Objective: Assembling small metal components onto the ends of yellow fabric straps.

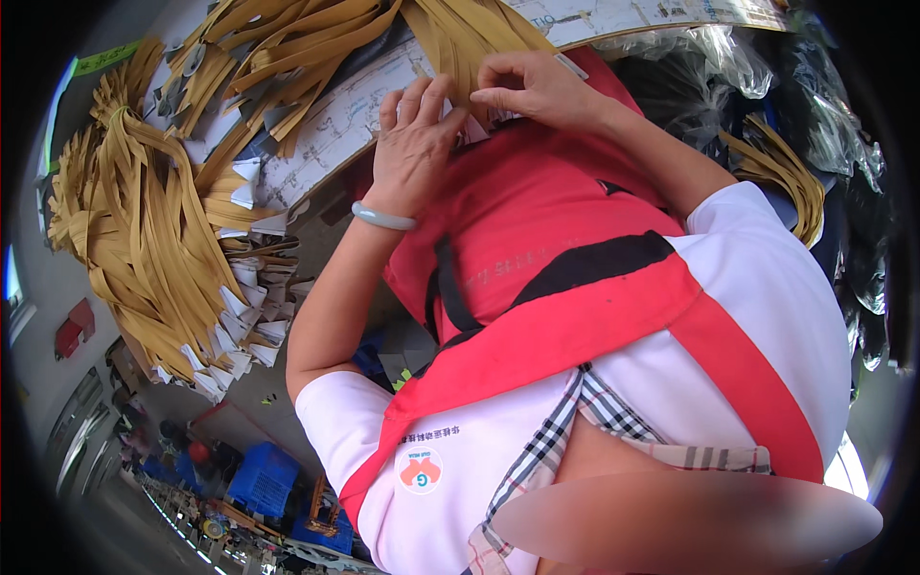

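Long flat tan strips (460,48) lie over the edge of the white table (331,129), their near ends between my hands. My left hand (412,139), with a pale bangle (381,217) at the wrist, has its fingers bent and its thumb against the white-tipped ends of these strips. My right hand (537,91) is beside it, fingers curled and thumb and forefinger brought together at the strips. Whatever lies in that pinch is too small to make out. Just below both hands spreads my red apron (546,211).
More tan strips (297,48) lie on the table's left part. A large tied bundle of tan strips (144,211) with white ends hangs at the left. On the right are clear plastic bags (690,86) and another strip bundle (781,177). A blue crate (264,479) stands at lower left.
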The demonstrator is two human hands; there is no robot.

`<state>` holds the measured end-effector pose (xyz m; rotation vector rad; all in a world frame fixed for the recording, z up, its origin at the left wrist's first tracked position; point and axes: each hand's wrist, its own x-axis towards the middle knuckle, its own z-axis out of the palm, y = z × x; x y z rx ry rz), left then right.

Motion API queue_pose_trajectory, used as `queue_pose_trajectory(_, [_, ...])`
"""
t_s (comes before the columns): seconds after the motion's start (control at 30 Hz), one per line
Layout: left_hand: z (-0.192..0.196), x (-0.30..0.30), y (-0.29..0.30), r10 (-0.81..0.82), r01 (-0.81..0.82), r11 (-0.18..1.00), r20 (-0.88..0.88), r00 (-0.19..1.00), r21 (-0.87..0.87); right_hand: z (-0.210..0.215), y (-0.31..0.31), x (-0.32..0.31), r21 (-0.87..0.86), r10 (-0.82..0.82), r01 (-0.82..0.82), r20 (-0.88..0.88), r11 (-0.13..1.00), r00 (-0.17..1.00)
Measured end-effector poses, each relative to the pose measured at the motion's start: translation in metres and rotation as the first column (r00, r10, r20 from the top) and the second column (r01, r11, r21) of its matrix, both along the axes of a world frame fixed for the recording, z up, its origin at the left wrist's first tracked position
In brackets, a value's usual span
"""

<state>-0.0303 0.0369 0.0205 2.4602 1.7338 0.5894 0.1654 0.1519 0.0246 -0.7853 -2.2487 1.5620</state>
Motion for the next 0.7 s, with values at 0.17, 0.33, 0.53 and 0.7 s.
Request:
queue_pose_trajectory(0.17, [0.005, -0.019, 0.016, -0.151, 0.15, 0.988, 0.048, 0.987, 0.02, -0.006, -0.005, 0.004, -0.109, -0.029, 0.026, -0.028, 0.994, 0.999])
queue_pose_trajectory(0.33, [0.02, -0.021, 0.012, -0.047, 0.126, 0.987, 0.576, 0.816, -0.099, 0.012, -0.012, -0.008, -0.37, -0.114, 0.051, -0.151, 0.928, 0.982])
queue_pose_trajectory(0.53, [0.008, -0.021, 0.003, 0.171, 0.131, 0.973, 0.975, 0.144, -0.19, 0.016, -0.006, -0.022, -0.224, 0.084, -0.168, -0.341, 0.96, 0.936])
queue_pose_trajectory(0.7, [0.008, -0.027, 0.003, 0.198, 0.147, 0.965, 0.972, 0.124, -0.215, 0.024, -0.004, -0.029, -0.239, 0.118, -0.201, -0.321, 0.95, 0.94])
